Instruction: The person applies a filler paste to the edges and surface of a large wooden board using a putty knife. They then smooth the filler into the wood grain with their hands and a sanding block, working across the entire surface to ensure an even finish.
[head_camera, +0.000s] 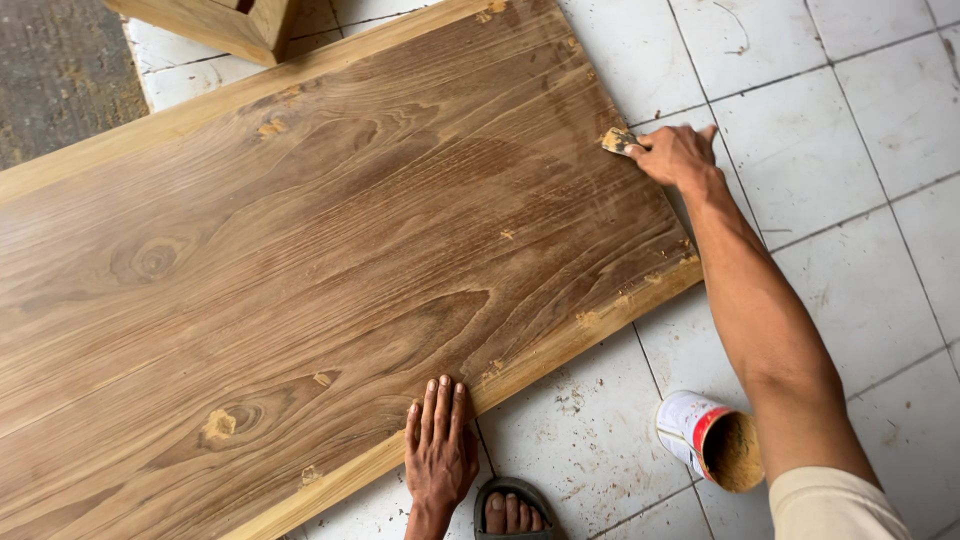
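Note:
A large brown wooden panel (300, 250) with visible grain lies flat on a white tiled floor. Tan filler spots dot its surface and its near edge. My right hand (675, 152) reaches out to the panel's right edge and holds a small scraper (618, 140) loaded with tan putty against that edge. Fingers together, my left hand (438, 445) rests flat on the near edge of the panel and holds nothing. A small open can (712, 440) of tan filler lies tilted on the floor under my right forearm.
A light wooden block or furniture leg (215, 22) stands at the top left past the panel. Grey rough ground (55, 70) borders the tiles at the far left. My sandalled foot (512, 508) shows at the bottom. White tiles (850, 150) extend to the right.

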